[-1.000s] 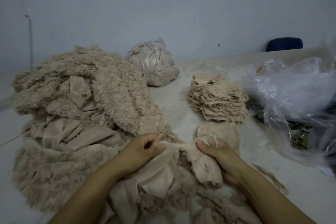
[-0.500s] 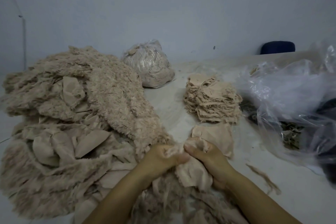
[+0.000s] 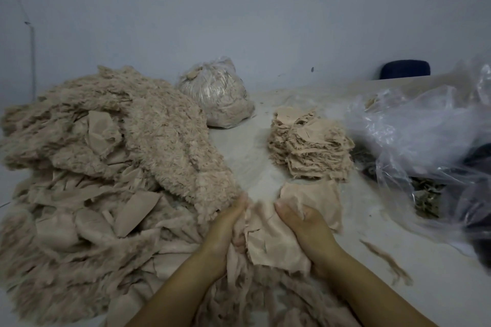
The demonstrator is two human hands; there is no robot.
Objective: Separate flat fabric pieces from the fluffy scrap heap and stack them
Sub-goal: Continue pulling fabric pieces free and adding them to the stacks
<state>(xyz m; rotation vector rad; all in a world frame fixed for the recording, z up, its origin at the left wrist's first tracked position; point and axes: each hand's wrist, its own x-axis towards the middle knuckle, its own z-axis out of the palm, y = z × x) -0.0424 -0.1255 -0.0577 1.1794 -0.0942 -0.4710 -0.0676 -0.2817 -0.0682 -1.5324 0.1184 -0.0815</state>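
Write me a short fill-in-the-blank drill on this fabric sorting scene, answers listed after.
1. Both the left hand and the right hand grip one flat fabric piece between ____ hands.
2. The neat stack of flat pieces sits on the person's ____ side.
3. The big fluffy scrap heap lies on the person's ____ side.
4. The tied bag of scraps by the wall is made of clear ____.

Answers: two; right; left; plastic
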